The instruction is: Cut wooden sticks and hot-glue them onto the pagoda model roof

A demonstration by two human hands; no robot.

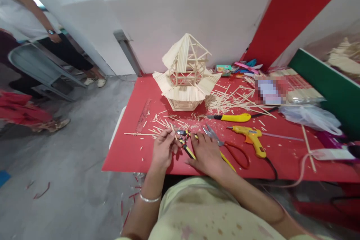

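Note:
My left hand (163, 147) is closed in a pinch on a thin wooden stick, held close to the jaws of a pair of cutting pliers (189, 151) with black and yellow handles. My right hand (207, 153) lies over the pliers, its fingers on the upper handle and the thumb near the lower one. Behind both hands stands a model pavilion (184, 93) built of pale sticks, its upper roof partly covered. Scissors (237, 153) with red handles lie beside my right hand, partly under it.
On the red tabletop (123, 153) lie a yellow glue gun (251, 135), a yellow utility knife (236, 117), a clear ruler (143, 115) and a heap of loose sticks (233, 99). A plastic bag (311, 118) and a green board (326, 90) are at right. People stand at far left near a chair (42, 65).

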